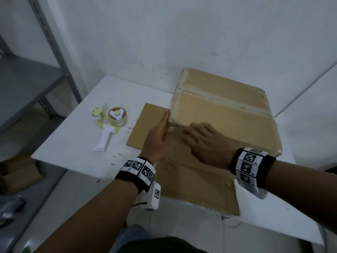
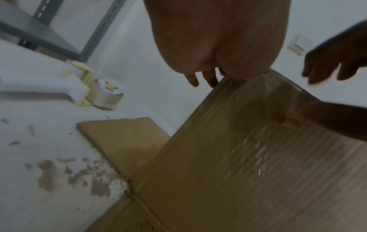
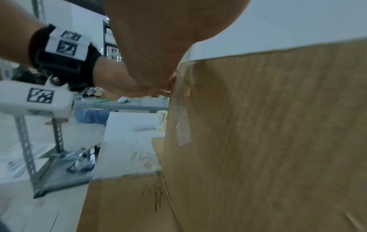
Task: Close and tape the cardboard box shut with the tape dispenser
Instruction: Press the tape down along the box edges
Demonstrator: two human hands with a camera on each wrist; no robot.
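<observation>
Cardboard box [image 1: 224, 114]: top flaps closed, taped.
Left hand [image 1: 158, 132]: fingers straight against box corner.
Right hand [image 1: 206, 141]: flat, fingers spread on box.
Tape dispenser [image 1: 111, 125]: lying on table [image 1: 73, 143].

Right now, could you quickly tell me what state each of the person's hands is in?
Left hand: open, straight fingers against the cardboard box's near left corner.
Right hand: open, fingers flat on the box's top by that corner.
</observation>
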